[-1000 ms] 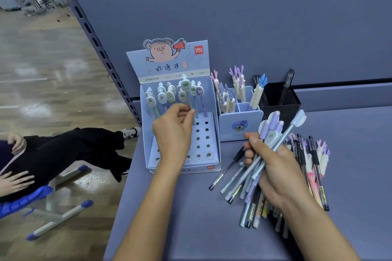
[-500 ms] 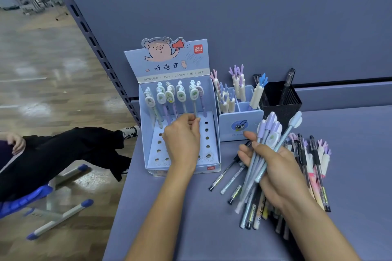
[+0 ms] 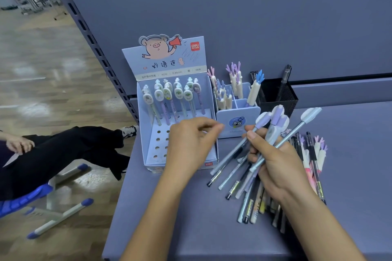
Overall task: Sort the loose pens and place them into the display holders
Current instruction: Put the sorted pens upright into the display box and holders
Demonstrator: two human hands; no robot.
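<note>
1. While our right hand [image 3: 277, 167] clamps a bunch of pens [image 3: 273, 133] at three o'clock, caps up for picking,
2. our left hand [image 3: 191, 144] hovers beside it, empty, loosely curled.
3. Display box [image 3: 169, 63] at eleven o'clock has free holes.

Display box [image 3: 169, 63] at table's [image 3: 201, 229] back left corner, holder [image 3: 237, 116] just right of it, cup [image 3: 275, 96] further right at back edge, loose pens [image 3: 314, 163] before the cup.

Backed by a blue-grey wall panel [image 3: 254, 10], a slotted upright [image 3: 91, 39] on its left edge, glossy wood floor [image 3: 53, 65] and a blue chair [image 3: 23, 199] left of it, a purple-grey tabletop [image 3: 169, 229] before it.
</note>
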